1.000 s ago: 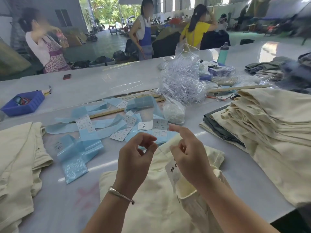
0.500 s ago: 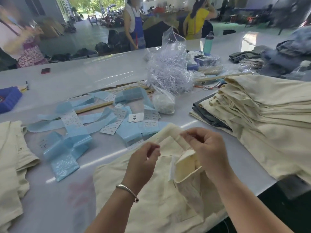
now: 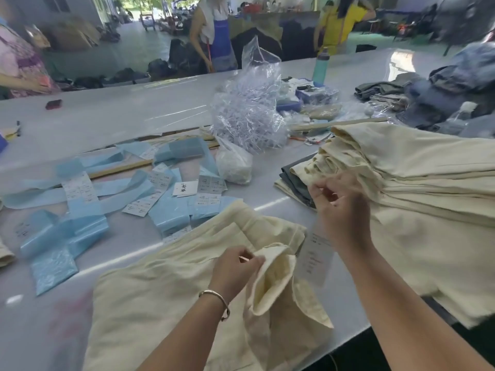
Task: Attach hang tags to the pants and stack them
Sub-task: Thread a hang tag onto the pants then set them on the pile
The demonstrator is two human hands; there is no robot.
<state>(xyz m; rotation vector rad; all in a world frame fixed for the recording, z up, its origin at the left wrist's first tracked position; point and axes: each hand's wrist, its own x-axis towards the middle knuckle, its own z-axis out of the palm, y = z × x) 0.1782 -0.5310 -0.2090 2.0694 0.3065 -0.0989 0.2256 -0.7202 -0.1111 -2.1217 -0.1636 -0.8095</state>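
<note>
- Pants (image 3: 166, 298) in cream cloth lie on the grey table (image 3: 128, 113) right in front of you, waistband end toward your body and partly over the near edge, legs running away up and to the left; the long axis goes from lower right to upper left.
- Your left hand (image 3: 235, 266) pinches the upturned waistband (image 3: 273, 266) between thumb and fingers, holding it open.
- Your right hand (image 3: 345, 210) is raised above the table with fingers curled; the white hang tag (image 3: 314, 259) dangles just below it (blurred, so I cannot tell whether you pinch its string or the fastener, only that the fingers are closed on something thin).
- Risk: the tag looks to hang by one thin tie, and a sharp pull could snap it or tear the waistband's weave.
- Risk: if your left pinch slackens, the waistband folds shut and the overhanging cloth may slide off the table edge.
- Risk: your right forearm passes close over the stack of cream pants (image 3: 401, 188) on your right; a sweep could drag its top layers askew.
- Farther out, blue plastic sleeves (image 3: 166, 218) with loose paper tags (image 3: 209, 183) lie scattered beyond the pants, touching their far edge, so lifting the pants may scatter them.
- A clear bag of plastic fasteners (image 3: 249, 113) stands behind those, well apart from your hands.
</note>
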